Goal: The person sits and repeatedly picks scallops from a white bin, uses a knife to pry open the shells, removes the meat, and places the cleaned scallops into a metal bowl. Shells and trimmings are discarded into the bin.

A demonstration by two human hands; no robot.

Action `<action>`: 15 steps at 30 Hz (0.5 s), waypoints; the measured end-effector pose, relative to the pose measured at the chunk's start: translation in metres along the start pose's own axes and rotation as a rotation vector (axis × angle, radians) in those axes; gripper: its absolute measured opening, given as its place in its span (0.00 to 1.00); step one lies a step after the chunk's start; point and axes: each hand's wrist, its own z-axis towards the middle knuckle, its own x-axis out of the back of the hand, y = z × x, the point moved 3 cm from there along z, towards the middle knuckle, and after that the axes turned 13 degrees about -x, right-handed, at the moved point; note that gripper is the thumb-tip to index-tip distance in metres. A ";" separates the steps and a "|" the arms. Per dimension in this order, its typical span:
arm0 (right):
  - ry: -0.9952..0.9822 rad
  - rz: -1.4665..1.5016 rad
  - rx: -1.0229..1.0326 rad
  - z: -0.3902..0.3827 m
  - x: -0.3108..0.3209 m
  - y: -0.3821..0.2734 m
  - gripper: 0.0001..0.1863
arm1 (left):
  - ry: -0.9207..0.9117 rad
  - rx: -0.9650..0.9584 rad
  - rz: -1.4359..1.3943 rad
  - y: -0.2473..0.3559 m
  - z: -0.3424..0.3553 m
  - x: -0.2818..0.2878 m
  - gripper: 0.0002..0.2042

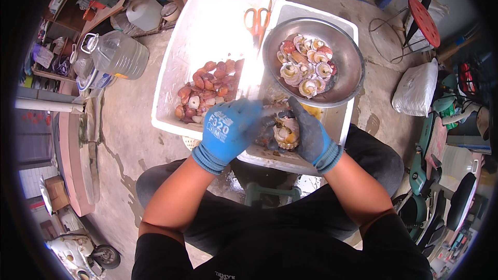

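My left hand [231, 129], in a blue glove with a dark palm, is at the near edge of the left white foam box [171, 78]; its fingers are smeared by motion, hiding what they may hold. My gloved right hand [308, 137] grips an opened scallop [285, 132] over the right white box [347, 116]. Reddish scallops [207, 85] are piled in the left box. Just beyond my hands, a steel bowl [346, 72] on the right box holds several scallops on shells [306, 72]. Orange-handled scissors [257, 21] rest at the boxes' shared side.
Plastic water jug [122, 57] and cluttered wooden shelves [78, 15] stand left. At right are a red stool [423, 21], a white sack [415, 88] and a green scooter [425, 161]. A white scooter [78, 254] is at lower left. Wet patches mark the concrete floor [119, 140].
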 end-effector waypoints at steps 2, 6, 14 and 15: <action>0.198 -0.608 0.416 -0.005 0.001 -0.007 0.29 | 0.025 0.087 -0.079 -0.011 -0.003 -0.012 0.06; 0.154 -0.012 0.196 0.003 0.011 0.006 0.26 | -0.105 0.491 -0.312 -0.039 -0.010 -0.036 0.09; 0.165 0.332 -0.045 0.015 0.007 0.015 0.22 | 0.042 0.928 -1.328 -0.011 -0.004 -0.041 0.17; 0.170 0.378 -0.058 0.015 0.006 0.014 0.21 | -0.030 0.897 -1.224 -0.006 -0.005 -0.038 0.16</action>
